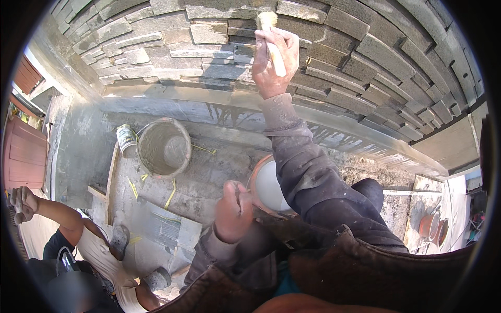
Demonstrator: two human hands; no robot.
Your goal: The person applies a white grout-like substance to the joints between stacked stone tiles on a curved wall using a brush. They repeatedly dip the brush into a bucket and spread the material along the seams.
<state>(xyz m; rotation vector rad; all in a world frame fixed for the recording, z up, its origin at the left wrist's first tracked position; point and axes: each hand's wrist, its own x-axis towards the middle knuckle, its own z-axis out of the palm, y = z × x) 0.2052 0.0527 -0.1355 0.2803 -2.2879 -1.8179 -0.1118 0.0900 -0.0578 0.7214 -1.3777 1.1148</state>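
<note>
My right hand [275, 65] grips a paintbrush [274, 55], its pale bristles against the stacked grey stone wall [355, 62]. Lower down, my left hand [234, 211] is closed on what looks like the thin handle of an orange-rimmed bucket [269, 182] of whitish liquid, partly hidden behind my right sleeve. Some stones around and right of the brush look darker than those at the left.
A large mortar bucket [164, 146] and small pail [127, 141] stand on the rough ground, near yellow ties and grey tiles [169, 229]. A co-worker [94, 250] is at lower left. A plank [109, 188] lies left; orange containers [430, 227] sit right.
</note>
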